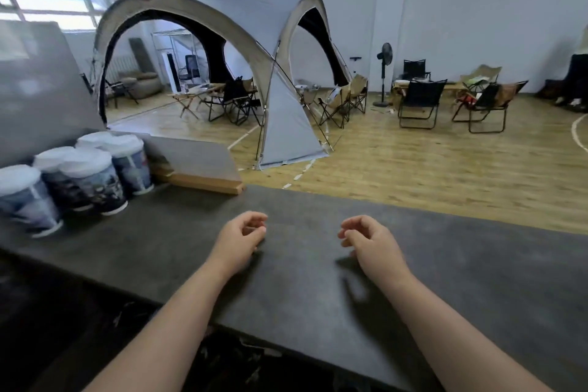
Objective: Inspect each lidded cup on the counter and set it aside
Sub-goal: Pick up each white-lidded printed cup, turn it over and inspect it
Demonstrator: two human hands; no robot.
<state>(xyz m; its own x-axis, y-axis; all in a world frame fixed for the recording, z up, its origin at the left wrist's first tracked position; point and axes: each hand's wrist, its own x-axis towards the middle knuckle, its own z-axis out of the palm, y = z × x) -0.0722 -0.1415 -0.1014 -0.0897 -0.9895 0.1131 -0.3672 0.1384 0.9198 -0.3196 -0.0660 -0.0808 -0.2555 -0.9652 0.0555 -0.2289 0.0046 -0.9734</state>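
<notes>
The person is standing at a dark bench with both forearms reaching out over it. The left hand is lying near the middle of the bench, its fingers curling loosely inward and holding nothing. The right hand is sitting just beside it, a small gap apart, and is hovering or resting low over the surface. Its fingers are also bending loosely and gripping nothing. Neither hand is touching a cup.

The lidded cups are standing upright in a tight cluster at the left end of the bench, well apart from both hands. They are wearing white lids over dark printed sides. The cluster is blurred, so there seem to be five, though the count is not certain.

Just right of the cups, a grey board is leaning in a wooden base at the far edge of the bench. Beyond the bench, a grey dome tent is standing on the wooden floor, with folding chairs and a pedestal fan near the far wall.
</notes>
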